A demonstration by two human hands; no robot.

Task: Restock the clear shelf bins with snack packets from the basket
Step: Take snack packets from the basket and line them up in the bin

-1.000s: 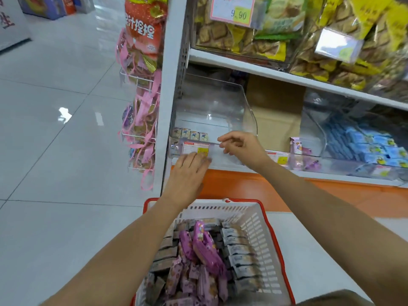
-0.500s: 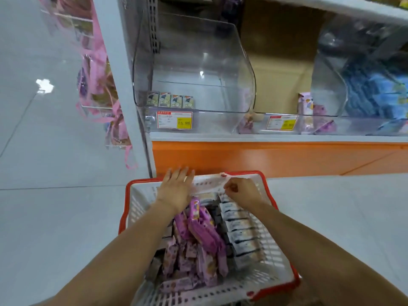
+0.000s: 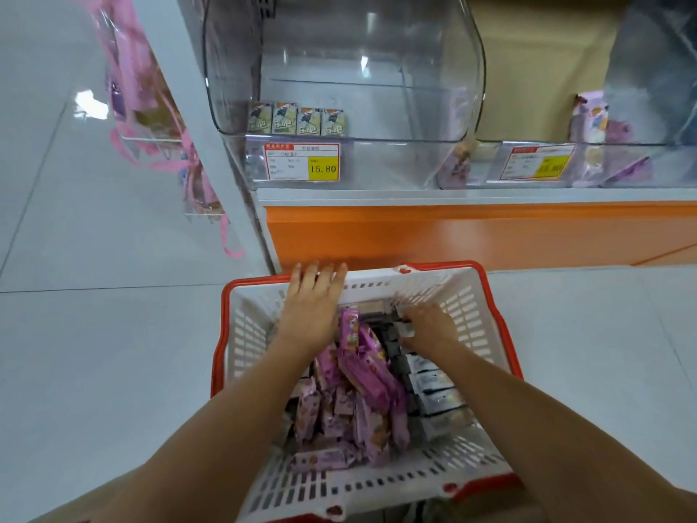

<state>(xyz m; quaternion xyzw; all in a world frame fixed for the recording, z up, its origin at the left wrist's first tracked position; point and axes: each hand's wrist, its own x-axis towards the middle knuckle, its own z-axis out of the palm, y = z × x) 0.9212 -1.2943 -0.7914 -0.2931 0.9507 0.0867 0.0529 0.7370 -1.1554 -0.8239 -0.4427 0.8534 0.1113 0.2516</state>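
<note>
1. The head view is the only one I have. The basket (image 3: 247,334) sits on the floor right below the camera, and I place everything else from it.
2. My left hand (image 3: 311,307) lies flat on the basket's far rim. Its fingers are straight, spread a little, and hold nothing.
3. My right hand (image 3: 430,326) is down inside the basket at its far right. The fingers are curled onto the far end of the grey packets (image 3: 433,386), and it looks like a grip on one or two (the fingertips are buried, so I can't count).
4. The pink packets (image 3: 362,371) are heaped in the middle of the basket, with the grey row along its right wall. The basket looks well stocked.
5. Beyond and above the basket's far rim stands the bin (image 3: 377,50), on the shelf (image 3: 452,194). It holds only four small boxes (image 3: 298,120) at its front left and is otherwise bare.
6. By my reading, restocking of this bin has barely begun. No packet from the basket shows in it, and nothing is in the air between the two.
7. Nearly all of the job remains: lift the grey handful, carry it up past the far rim into the bin, then repeat until the basket runs low.
</note>
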